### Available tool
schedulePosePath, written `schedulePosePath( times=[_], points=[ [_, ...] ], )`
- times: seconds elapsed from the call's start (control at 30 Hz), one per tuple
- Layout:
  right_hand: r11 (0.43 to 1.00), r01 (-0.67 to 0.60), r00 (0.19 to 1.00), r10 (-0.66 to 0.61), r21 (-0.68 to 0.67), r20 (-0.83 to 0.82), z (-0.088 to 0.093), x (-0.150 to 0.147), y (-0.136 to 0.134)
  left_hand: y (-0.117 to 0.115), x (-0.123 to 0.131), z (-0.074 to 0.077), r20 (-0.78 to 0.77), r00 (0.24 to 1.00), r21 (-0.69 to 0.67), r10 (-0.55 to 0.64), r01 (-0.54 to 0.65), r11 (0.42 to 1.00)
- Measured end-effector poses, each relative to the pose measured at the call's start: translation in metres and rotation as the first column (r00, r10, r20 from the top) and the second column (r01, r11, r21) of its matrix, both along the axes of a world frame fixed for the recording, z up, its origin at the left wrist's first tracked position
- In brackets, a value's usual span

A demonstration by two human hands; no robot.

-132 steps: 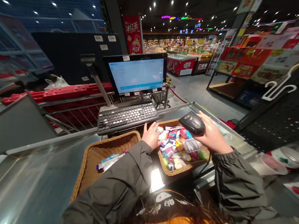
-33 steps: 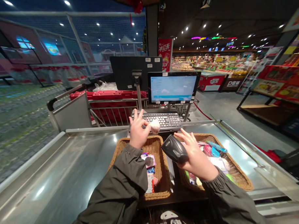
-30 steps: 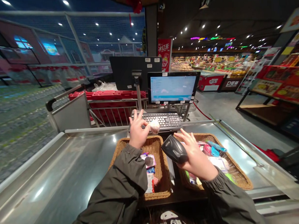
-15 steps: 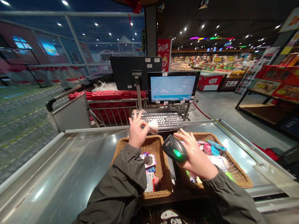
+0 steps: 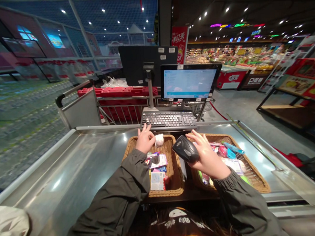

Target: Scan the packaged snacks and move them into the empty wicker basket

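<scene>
My left hand (image 5: 145,140) pinches a small white rounded item (image 5: 159,140), perhaps a little figure, between thumb and forefinger over the far end of the left wicker basket (image 5: 180,181). Inside that basket lie several small packaged goods (image 5: 158,180). A black handheld barcode scanner (image 5: 185,148) is gripped in my right hand (image 5: 209,159), its head pointing left toward the white item without touching it. Behind that hand sits the right wicker basket (image 5: 263,183), holding several colourful items, among them a blue and pink one (image 5: 225,150). My wrist hides part of its contents.
A black keyboard (image 5: 169,119) and a lit monitor (image 5: 189,83) stand beyond the baskets. The metal counter (image 5: 78,162) extends to both sides. Behind it are a metal cart (image 5: 79,107) and red crates (image 5: 120,91). Pale cloth (image 5: 10,224) shows at lower left.
The white item has come down from in front of the keyboard to over the left basket. The scanner's green light has gone out. The view has tilted downward slightly.
</scene>
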State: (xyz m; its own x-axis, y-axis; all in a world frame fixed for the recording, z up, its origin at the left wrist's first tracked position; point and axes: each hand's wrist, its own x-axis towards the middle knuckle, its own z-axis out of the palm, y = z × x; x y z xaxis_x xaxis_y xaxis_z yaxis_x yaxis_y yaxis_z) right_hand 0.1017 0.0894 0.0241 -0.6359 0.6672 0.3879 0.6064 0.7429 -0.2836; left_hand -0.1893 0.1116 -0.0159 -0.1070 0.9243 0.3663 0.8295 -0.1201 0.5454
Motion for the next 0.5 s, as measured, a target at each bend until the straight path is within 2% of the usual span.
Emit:
schedulePosePath(
  times=[0.13, 0.27, 0.4, 0.5],
  points=[
    [1.0, -0.01, 1.0, 0.01, -0.019, 0.001, -0.001, -0.006, 0.002, -0.004, -0.015, -0.032, -0.049, 0.999, -0.159, 0.006, -0.014, 0.987],
    [1.0, -0.024, 1.0, 0.024, -0.017, 0.017, -0.004, -0.013, 0.004, -0.006, -0.027, -0.058, -0.144, 0.989, -0.208, 0.035, -0.065, 0.976],
    [0.998, -0.037, 0.999, 0.038, -0.042, 0.025, -0.009, -0.02, 0.004, -0.009, -0.037, -0.075, -0.303, 0.953, -0.209, 0.03, -0.097, 0.973],
    [0.997, -0.049, 0.999, 0.049, -0.058, 0.013, -0.01, -0.025, 0.003, -0.011, -0.042, -0.083, -0.348, 0.937, -0.228, 0.026, -0.111, 0.967]
  ],
)
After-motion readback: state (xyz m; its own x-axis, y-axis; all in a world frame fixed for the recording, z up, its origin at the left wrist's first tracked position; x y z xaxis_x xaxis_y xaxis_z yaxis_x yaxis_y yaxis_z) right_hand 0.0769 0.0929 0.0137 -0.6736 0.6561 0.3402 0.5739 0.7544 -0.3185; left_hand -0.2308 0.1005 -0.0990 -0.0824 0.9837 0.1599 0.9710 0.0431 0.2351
